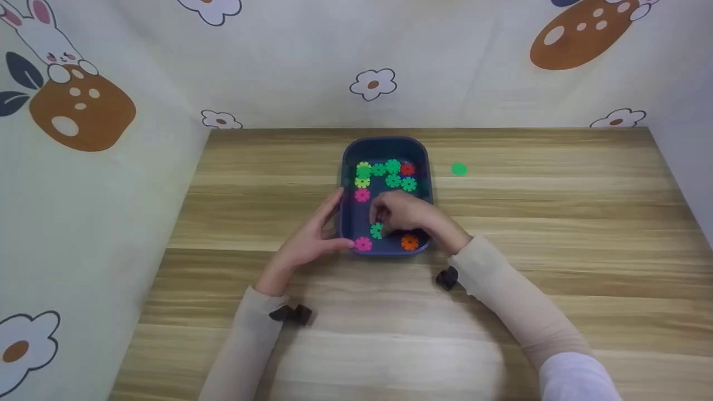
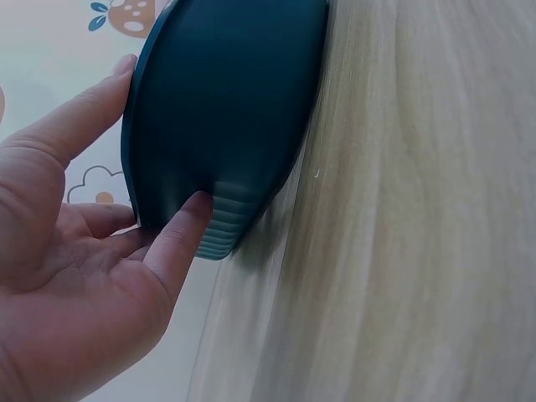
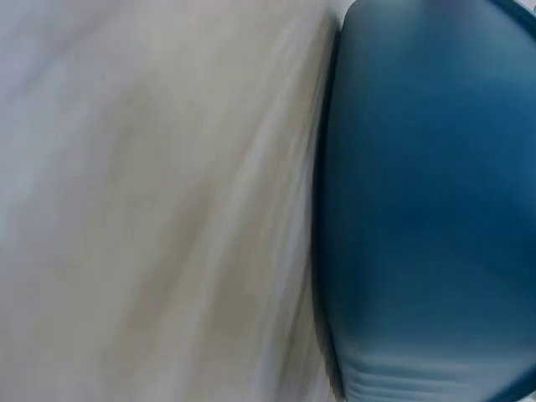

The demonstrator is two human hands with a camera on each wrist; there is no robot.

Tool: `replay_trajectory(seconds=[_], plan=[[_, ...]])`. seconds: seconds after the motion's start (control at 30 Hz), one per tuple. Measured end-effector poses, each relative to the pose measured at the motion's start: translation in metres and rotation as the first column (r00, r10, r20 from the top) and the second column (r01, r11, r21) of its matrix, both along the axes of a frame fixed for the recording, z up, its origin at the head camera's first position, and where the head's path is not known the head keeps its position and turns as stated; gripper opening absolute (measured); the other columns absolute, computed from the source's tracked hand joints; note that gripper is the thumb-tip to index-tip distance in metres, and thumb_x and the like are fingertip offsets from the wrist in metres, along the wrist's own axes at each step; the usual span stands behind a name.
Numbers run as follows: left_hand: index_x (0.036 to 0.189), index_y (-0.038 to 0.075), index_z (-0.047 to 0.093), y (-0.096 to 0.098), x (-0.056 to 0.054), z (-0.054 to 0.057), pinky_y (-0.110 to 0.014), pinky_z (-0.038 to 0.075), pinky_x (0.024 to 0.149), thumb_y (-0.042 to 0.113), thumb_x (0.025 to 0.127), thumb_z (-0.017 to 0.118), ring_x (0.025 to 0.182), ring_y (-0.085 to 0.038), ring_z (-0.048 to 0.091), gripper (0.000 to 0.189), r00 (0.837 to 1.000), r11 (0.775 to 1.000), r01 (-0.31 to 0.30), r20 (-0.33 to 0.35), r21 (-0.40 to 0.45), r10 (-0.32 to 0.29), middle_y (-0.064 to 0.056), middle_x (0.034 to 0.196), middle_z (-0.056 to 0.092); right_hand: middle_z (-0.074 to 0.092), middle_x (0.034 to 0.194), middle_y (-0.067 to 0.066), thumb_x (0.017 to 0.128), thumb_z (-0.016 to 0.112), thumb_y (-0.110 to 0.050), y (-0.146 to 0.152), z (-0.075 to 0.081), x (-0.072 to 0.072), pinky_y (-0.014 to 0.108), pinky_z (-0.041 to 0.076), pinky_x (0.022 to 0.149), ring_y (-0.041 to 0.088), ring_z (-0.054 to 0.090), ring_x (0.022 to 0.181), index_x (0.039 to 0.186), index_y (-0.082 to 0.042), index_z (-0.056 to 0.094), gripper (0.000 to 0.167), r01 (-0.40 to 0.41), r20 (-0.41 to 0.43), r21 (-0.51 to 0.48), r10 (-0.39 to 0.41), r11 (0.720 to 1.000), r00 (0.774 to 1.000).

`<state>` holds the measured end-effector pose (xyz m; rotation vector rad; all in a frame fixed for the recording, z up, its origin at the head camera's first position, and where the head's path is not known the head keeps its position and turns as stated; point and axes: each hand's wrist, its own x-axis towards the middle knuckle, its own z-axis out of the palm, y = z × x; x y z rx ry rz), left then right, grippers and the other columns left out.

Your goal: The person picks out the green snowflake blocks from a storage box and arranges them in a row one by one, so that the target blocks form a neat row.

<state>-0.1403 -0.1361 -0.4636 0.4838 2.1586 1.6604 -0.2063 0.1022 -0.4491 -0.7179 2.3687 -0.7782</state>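
Observation:
A dark blue tray holds several small flower-shaped plastic discs with notched edges, mostly green, with yellow, pink, red and orange ones. My left hand rests against the tray's left side, fingers fairly straight along the rim and thumb at the near left corner. In the left wrist view the left hand touches the tray wall. My right hand reaches into the tray with bent fingers and pinches a green disc at its edge. In the right wrist view only the tray's outer wall shows; the hand is hidden.
A single green disc lies on the wooden table right of the tray. Inside, a pink disc and an orange disc sit in the near corners. A patterned wall covering rises behind the table.

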Motion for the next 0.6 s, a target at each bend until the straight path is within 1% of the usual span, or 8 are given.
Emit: replay_trajectory(seconds=[0.07,0.23,0.3,0.43,0.6], plan=[[0.162,0.019,0.01,-0.0004,0.0003,0.0004,-0.046,0.037,0.117,0.007,0.087,0.076,0.156,-0.029,0.012,0.1,1.0,1.0,0.003,-0.002,-0.002,-0.003,-0.008,0.17,0.002,0.068,0.09,0.006,0.076,0.08,0.001,-0.0005,-0.0009,0.0001,0.026,0.051,0.073,0.016,0.06,0.081,0.092,-0.009,0.07,0.022,-0.003,0.014,-0.031,0.004,1.0,1.0],[0.162,0.02,0.01,-0.0005,0.0003,0.0007,-0.046,0.037,0.118,0.007,0.087,0.076,0.156,-0.029,0.012,0.1,1.0,1.0,0.0,-0.011,-0.014,-0.001,-0.007,0.17,0.003,0.072,0.088,0.009,0.08,0.074,0.001,-0.0009,-0.0016,0.0001,0.025,0.054,0.071,0.014,0.063,0.076,0.091,-0.006,0.071,0.014,-0.006,0.049,-0.115,0.011,0.993,0.999],[0.162,0.02,0.01,-0.0006,0.0004,0.0006,-0.045,0.038,0.117,0.008,0.087,0.076,0.156,-0.028,0.013,0.101,1.0,1.0,-0.003,-0.01,-0.016,0.003,-0.007,0.17,0.004,0.073,0.087,0.01,0.083,0.072,0.001,-0.0009,-0.0025,-0.0006,0.025,0.054,0.071,0.014,0.063,0.075,0.091,-0.006,0.072,0.011,-0.002,0.048,-0.141,0.009,0.99,0.999],[0.162,0.021,0.01,-0.0007,0.0002,-0.0008,-0.046,0.039,0.116,0.007,0.088,0.075,0.156,-0.029,0.013,0.1,1.0,1.0,0.002,-0.013,-0.01,-0.002,-0.006,0.17,0.003,0.073,0.087,0.008,0.085,0.072,-0.003,-0.0005,-0.0036,-0.0015,0.025,0.054,0.071,0.013,0.062,0.075,0.09,-0.007,0.073,0.007,0.014,0.049,-0.157,-0.006,0.987,0.999],[0.162,0.022,0.009,-0.0006,-0.0006,-0.0028,-0.046,0.038,0.116,0.006,0.088,0.075,0.156,-0.029,0.013,0.1,1.0,1.0,0.001,-0.017,-0.011,-0.002,-0.006,0.17,0.004,0.074,0.088,0.008,0.086,0.073,-0.005,-0.0001,-0.0042,-0.002,0.025,0.054,0.071,0.014,0.062,0.075,0.091,-0.008,0.073,0.006,0.04,0.07,-0.171,-0.029,0.984,0.997]])
